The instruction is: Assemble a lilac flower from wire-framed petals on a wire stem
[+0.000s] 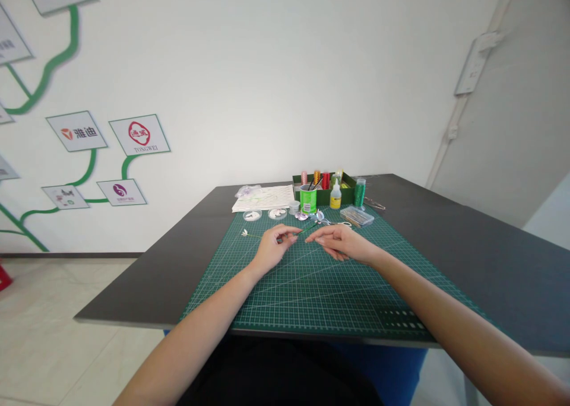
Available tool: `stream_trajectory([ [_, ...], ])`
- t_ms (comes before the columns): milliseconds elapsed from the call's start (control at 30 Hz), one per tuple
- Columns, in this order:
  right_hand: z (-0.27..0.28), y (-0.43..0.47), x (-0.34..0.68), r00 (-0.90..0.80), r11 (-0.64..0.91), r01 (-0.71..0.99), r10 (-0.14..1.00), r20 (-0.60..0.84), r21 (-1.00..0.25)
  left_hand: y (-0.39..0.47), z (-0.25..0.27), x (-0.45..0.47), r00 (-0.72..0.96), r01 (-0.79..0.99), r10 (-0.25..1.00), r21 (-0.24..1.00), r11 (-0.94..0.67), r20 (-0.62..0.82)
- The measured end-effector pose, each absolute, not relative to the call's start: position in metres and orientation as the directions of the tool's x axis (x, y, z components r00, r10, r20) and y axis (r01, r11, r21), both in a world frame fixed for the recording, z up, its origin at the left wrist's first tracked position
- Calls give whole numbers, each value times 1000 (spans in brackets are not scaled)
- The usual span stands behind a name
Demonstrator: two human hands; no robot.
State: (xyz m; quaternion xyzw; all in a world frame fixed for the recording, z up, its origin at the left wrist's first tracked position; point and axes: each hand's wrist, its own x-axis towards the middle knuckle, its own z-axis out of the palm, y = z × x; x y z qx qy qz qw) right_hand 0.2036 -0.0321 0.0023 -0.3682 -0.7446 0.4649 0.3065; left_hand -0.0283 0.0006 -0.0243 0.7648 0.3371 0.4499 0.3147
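Observation:
My left hand (pixel 275 243) is closed in a pinch above the cutting mat (pixel 307 287). A thin green stem (pixel 307 228) runs from its fingertips up to the right. A small white flower (pixel 244 232) on a fine pale stalk shows to the left of this hand; whether stalk and green stem are one piece is hidden by the fingers. My right hand (pixel 342 243) hovers just right of the stem's end, its fingers stretched towards the left hand and slightly bent. I see nothing between them. Behind the hands lie scissors (pixel 342 224).
At the back stand a bright green can (pixel 308 199) with dark-handled tools, a glue bottle (pixel 335 197), a green thread spool (pixel 360 192) and a green box (pixel 323 197) of spools. Nearby are a clear case (pixel 357 216), round dishes (pixel 252 215) with white pieces and white cloth (pixel 267 198).

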Motion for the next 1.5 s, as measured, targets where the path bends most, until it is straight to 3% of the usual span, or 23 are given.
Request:
stream_trajectory([
  [733, 6, -36, 204, -596, 336, 283, 796, 110, -898, 1, -24, -30, 364, 326, 788, 724, -607, 497],
  [1500, 12, -36, 209, -535, 350, 343, 835, 125, -872, -9, -20, -31, 518, 518, 659, 412, -749, 546],
])
